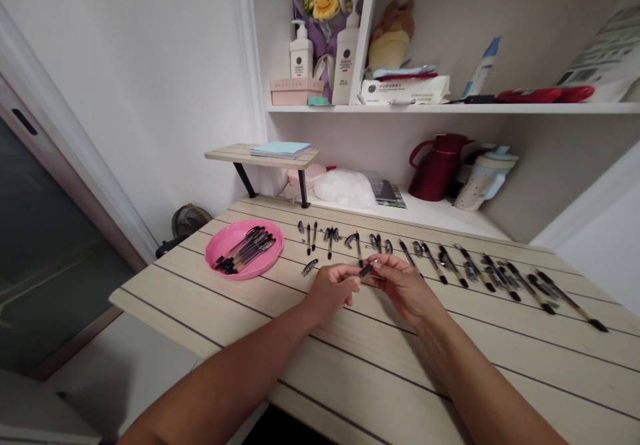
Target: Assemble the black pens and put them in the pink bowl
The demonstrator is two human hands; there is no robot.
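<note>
My left hand [331, 290] and my right hand [401, 284] meet above the middle of the wooden table [450, 358], fingers pinched together on one small black pen part [367, 270] held between them. Just left of my hands a loose pen cap [309, 267] lies on the table. Behind my hands runs a row of pen parts [450, 262], with caps and short pieces at the left and long pen bodies toward the right. A pink plate [245, 248] at the left holds several whole black pens.
A small wooden riser [261, 156] with a blue notebook stands at the back left. A red jug [439, 166] and a white bottle [484, 178] sit on the low shelf behind. The upper shelf [450, 107] carries lotion bottles, tissues and a plush toy.
</note>
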